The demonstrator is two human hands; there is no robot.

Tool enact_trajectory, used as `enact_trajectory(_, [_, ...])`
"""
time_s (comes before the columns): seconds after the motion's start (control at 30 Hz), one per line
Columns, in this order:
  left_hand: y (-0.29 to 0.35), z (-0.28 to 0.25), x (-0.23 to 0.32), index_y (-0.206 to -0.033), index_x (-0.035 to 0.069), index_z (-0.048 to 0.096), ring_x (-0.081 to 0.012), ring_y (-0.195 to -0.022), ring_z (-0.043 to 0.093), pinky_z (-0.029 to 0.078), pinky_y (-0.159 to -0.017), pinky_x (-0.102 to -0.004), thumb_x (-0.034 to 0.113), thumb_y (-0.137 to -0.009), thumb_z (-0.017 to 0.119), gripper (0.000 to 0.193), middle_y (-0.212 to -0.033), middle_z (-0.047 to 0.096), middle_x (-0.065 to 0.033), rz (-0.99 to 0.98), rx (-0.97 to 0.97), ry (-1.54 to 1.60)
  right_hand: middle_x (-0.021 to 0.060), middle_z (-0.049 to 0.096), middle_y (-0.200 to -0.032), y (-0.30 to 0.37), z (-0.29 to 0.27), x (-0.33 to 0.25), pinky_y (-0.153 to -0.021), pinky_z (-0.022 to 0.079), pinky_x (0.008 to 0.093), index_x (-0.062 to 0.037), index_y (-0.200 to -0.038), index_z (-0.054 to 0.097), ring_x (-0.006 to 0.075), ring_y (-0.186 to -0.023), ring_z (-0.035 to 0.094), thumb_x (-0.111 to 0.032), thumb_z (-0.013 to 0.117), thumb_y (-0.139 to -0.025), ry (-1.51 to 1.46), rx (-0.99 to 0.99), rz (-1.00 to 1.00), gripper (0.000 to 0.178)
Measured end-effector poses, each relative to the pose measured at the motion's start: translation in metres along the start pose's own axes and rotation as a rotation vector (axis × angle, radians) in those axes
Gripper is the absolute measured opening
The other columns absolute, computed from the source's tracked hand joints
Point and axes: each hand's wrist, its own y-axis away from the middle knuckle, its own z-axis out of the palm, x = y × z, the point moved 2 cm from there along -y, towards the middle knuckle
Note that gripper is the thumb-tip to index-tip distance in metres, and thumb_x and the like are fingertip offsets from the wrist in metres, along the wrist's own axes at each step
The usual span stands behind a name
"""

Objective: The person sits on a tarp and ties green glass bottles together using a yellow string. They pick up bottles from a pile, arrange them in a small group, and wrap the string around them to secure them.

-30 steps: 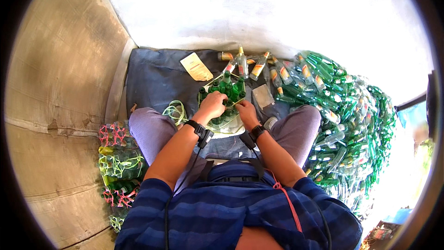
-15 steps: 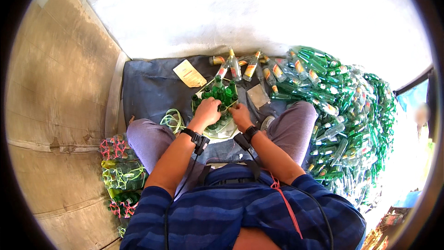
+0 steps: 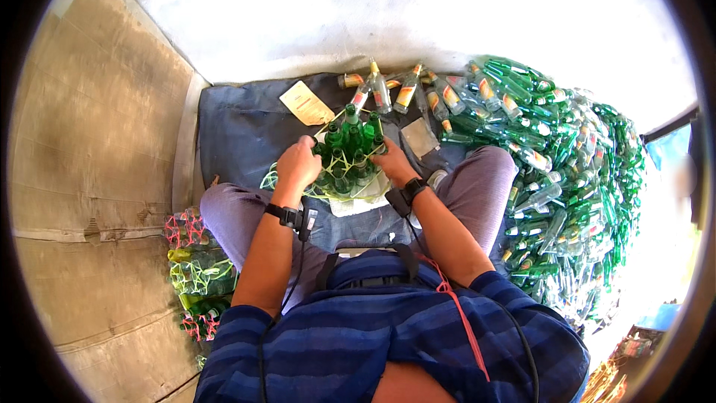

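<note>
A cluster of upright green bottles (image 3: 352, 134) stands in front of my crossed legs. Light green plastic cord (image 3: 339, 155) runs in a zigzag between the bottle necks and loops round the outside. At the cluster's left side, my left hand (image 3: 300, 164) is closed, its fingertips against the outer bottles; what it grips is hidden. My right hand (image 3: 394, 161) pinches at the right side, where the cord runs into its fingers. Under the near bottles lies a pale sheet (image 3: 359, 206).
A heap of loose green and clear bottles (image 3: 552, 157) rises at the right. Labelled clear bottles (image 3: 407, 89) lean by the white wall (image 3: 358, 15). Tied bottle bundles (image 3: 201, 272) are stacked left. A yellowish card (image 3: 306, 104) and a brown piece (image 3: 420, 139) lie on the dark mat (image 3: 239, 123).
My left hand has moved from the middle of the cluster out to its left side. My right hand has shifted slightly right and up. More zigzag cord now shows between the necks.
</note>
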Motion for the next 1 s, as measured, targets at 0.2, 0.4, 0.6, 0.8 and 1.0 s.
enact_trajectory(0.2, [0.005,0.022,-0.007,-0.098,-0.008,0.066,-0.0255,-0.056,0.071,0.056,-0.049,-0.0349,0.036,-0.093,0.065,0.044,-0.072,0.071,-0.0157,-0.272,-0.392,0.379,0.0064,0.066,-0.105,0.002,-0.011,-0.023,-0.072,0.049,0.0284,-0.0077,-0.142,0.049,0.0145,-0.087,0.06,-0.004,0.071,-0.086,-0.038,-0.17,0.032,0.06])
enact_trajectory(0.4, [-0.017,0.047,-0.03,-0.1,-0.005,0.067,-0.0354,-0.076,0.073,0.058,-0.067,-0.0436,0.03,-0.092,0.061,0.037,-0.084,0.072,-0.0223,-0.247,-0.264,0.466,0.0091,0.066,-0.117,-0.003,0.002,0.012,-0.089,0.049,0.0318,-0.0003,-0.135,0.052,0.018,-0.101,0.062,-0.006,0.071,-0.087,0.021,-0.033,-0.098,0.053])
enact_trajectory(0.6, [-0.05,0.05,-0.04,-0.111,-0.003,0.061,-0.0449,-0.107,0.064,0.051,-0.091,-0.0522,0.028,-0.091,0.055,0.037,-0.11,0.069,-0.0279,-0.099,-0.062,0.096,0.016,0.065,-0.122,0.043,0.042,0.034,-0.094,0.049,0.0327,0.0025,-0.141,0.044,0.0241,-0.11,0.063,-0.01,0.069,-0.088,0.048,0.138,-0.056,0.06])
enact_trajectory(0.8, [-0.034,0.037,-0.016,-0.12,0.001,0.053,-0.0443,-0.102,0.067,0.053,-0.087,-0.0537,0.032,-0.094,0.057,0.04,-0.108,0.07,-0.0272,-0.129,-0.061,-0.039,0.0182,0.067,-0.112,0.048,0.039,0.012,-0.087,0.051,0.0365,0.0036,-0.139,0.045,0.0255,-0.1,0.066,-0.015,0.07,-0.089,0.137,0.166,-0.04,0.059])
enact_trajectory(1.0, [-0.021,0.014,0.008,-0.104,0.005,0.062,-0.038,-0.094,0.07,0.056,-0.077,-0.0493,0.029,-0.091,0.062,0.028,-0.1,0.072,-0.0201,0.094,0.075,-0.252,0.0239,0.068,-0.109,0.051,0.033,0.008,-0.085,0.052,0.0425,0.0016,-0.14,0.047,0.0376,-0.1,0.067,-0.024,0.071,-0.089,0.394,0.164,-0.058,0.062])
